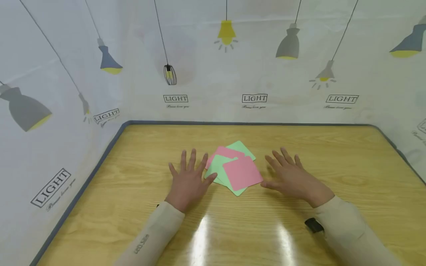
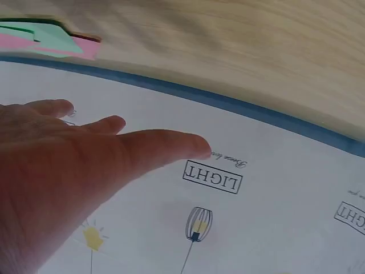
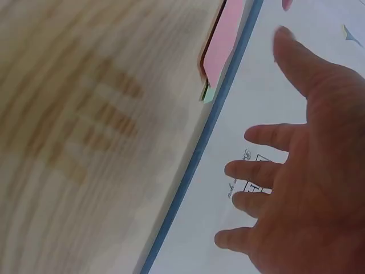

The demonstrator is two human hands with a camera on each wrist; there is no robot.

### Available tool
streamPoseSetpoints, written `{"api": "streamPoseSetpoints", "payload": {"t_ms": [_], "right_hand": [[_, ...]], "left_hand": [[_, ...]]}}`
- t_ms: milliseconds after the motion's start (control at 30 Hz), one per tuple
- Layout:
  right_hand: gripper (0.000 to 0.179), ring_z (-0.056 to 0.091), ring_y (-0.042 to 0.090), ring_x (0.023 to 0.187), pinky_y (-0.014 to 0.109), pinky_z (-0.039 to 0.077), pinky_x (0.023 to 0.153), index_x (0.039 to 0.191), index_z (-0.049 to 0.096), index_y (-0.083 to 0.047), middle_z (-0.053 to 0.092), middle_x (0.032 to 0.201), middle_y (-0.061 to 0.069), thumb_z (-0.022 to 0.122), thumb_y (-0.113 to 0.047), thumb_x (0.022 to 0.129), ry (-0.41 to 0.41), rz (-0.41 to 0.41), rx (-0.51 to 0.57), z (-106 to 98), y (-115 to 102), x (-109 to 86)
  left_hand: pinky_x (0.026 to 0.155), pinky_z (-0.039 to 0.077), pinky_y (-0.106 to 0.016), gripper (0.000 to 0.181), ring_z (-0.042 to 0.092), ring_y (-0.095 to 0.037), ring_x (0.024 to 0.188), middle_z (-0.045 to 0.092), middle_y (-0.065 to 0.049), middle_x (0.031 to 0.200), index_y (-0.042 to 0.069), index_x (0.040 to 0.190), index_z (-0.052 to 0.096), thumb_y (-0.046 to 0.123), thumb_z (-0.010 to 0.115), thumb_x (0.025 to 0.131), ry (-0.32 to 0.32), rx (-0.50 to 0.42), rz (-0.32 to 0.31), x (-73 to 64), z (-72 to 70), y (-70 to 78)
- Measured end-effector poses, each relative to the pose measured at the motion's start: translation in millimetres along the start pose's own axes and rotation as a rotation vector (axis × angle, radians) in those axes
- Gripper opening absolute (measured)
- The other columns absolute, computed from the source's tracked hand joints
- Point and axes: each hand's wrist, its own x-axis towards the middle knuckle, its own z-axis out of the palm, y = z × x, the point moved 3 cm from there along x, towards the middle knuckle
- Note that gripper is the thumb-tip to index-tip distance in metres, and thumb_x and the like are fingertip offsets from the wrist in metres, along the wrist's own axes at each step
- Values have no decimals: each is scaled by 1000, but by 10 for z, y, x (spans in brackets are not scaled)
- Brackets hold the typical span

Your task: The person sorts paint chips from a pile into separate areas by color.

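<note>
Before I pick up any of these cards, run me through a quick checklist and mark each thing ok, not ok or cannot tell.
1. Left hand free: ok, spread open, its grip empty.
2. Right hand free: ok, also open, nothing in its grip.
3. Cards squared up: not ok, they overlap at different angles.
4. Top pink card uncovered: ok, no other card lies over it.
5. Cards away from the edges of the table: ok, they lie well inside.
6. Exact card count: cannot tell, the overlaps may hide some.
</note>
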Motion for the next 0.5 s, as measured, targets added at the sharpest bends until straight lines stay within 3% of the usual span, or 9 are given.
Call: {"api": "streamPoseSetpoints", "payload": {"t_ms": [133, 267, 400, 500], "right_hand": [[79, 24, 46, 139, 66, 18, 108, 145, 40, 2, 32, 150, 28, 70, -44, 89, -26, -83, -21, 12, -83, 114], [67, 48, 43, 124, 57, 37, 102, 137, 51, 4, 48, 137, 24, 77, -29, 85, -17, -183, -32, 30, -163, 253], [63, 52, 39, 119, 50, 42, 99, 131, 55, 5, 51, 133, 22, 80, -23, 81, -13, -236, -48, 63, -200, 380], [68, 47, 40, 126, 51, 39, 102, 134, 52, 6, 47, 139, 23, 81, -23, 80, -42, -239, -25, 87, -205, 455]], "left_hand": [[108, 10, -69, 76, 4, -40, 146, 15, -17, 160, 18, 157, 24, 60, 43, 97, -31, 0, 63, 94, 12, 192], [111, 24, -56, 77, 23, -38, 141, 29, -17, 153, 8, 153, 30, 52, 55, 96, -49, -30, 208, 236, 55, 414], [108, 33, -44, 74, 33, -34, 135, 36, -15, 148, 5, 147, 38, 49, 62, 93, -77, -45, 333, 359, 109, 567], [112, 28, -41, 81, 29, -34, 139, 32, -15, 152, 5, 148, 37, 53, 65, 89, -136, -48, 356, 417, 145, 616]]}}
